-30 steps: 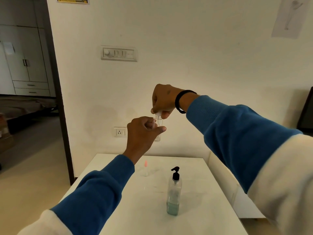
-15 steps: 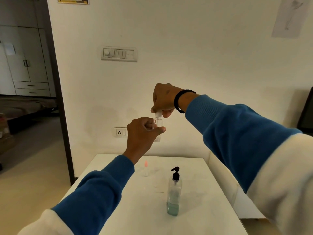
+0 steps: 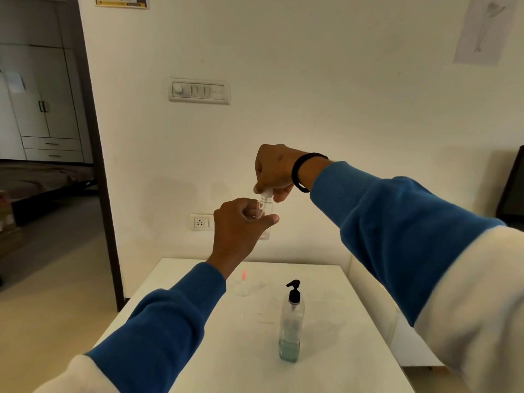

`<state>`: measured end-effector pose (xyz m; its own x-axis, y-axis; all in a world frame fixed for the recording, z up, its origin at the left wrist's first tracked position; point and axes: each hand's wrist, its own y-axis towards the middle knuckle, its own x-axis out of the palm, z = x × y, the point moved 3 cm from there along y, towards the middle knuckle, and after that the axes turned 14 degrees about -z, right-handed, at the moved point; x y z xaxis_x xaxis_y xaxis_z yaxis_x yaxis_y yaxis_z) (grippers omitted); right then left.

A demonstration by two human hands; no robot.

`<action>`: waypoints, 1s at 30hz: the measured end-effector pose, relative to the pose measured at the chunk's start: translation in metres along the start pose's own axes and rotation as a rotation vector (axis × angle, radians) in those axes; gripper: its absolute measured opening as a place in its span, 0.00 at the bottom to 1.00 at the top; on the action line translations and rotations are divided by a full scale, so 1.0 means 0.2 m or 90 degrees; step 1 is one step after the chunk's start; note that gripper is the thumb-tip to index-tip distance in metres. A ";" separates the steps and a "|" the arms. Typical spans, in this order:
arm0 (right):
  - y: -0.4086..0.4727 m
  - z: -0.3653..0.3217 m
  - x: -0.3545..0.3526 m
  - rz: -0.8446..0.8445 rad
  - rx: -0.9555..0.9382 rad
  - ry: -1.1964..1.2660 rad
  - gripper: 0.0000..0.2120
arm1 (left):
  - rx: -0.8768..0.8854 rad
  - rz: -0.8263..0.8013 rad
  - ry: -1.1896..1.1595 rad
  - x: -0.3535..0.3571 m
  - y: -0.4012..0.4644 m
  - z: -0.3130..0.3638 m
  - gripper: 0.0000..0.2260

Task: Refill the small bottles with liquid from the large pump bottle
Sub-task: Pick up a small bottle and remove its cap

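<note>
**A:** What could go wrong from here?

**B:** The small clear bottle (image 3: 266, 219) is held up in the air, well above the surface (image 3: 334, 364). The left hand (image 3: 241, 228) is wrapped around its body, fingers (image 3: 255, 212) clamped on it, thumb across the front. The right hand (image 3: 273, 171) pinches the white cap (image 3: 266, 192) from above, fingertips closed on it. I'd judge the cap is being twisted; if it comes free suddenly, cap or bottle could slip and drop to the surface or the floor.

**A:** Anything under it?

**B:** The large pump bottle (image 3: 291, 321) stands upright below, slightly to the right, with only a little greenish liquid at its bottom. A falling bottle could knock it over. A second small bottle with a pink tip (image 3: 243, 285) stands farther back; it is faint and hard to make out, so an elbow or sleeve might catch it.

**A:** And the surroundings?

**B:** The surface is white, faintly smudged, pushed against a pale wall with a switch panel (image 3: 199, 91) and a socket (image 3: 200, 222). To the left, a dark-framed doorway opens on a dim room with cupboards (image 3: 42, 109).
</note>
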<state>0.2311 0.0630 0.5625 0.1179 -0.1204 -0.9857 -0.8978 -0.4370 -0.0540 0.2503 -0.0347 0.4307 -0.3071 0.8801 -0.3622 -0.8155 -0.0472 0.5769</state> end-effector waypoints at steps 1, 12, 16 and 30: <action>0.00 0.00 0.01 -0.003 0.001 -0.026 0.09 | 0.005 0.000 0.005 0.00 0.00 0.00 0.17; -0.02 0.01 -0.01 -0.013 -0.014 0.006 0.14 | -0.026 -0.007 -0.004 0.00 -0.01 -0.01 0.14; -0.01 0.01 0.00 -0.005 -0.010 -0.024 0.10 | -0.021 -0.001 0.013 0.01 0.00 0.00 0.14; 0.02 0.04 0.03 -0.003 -0.003 -0.013 0.09 | -0.021 0.008 -0.004 0.02 0.01 -0.04 0.15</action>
<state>0.2243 0.0680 0.5548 0.1135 -0.1003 -0.9885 -0.8954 -0.4415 -0.0580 0.2442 -0.0344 0.4248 -0.3142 0.8825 -0.3500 -0.8272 -0.0735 0.5571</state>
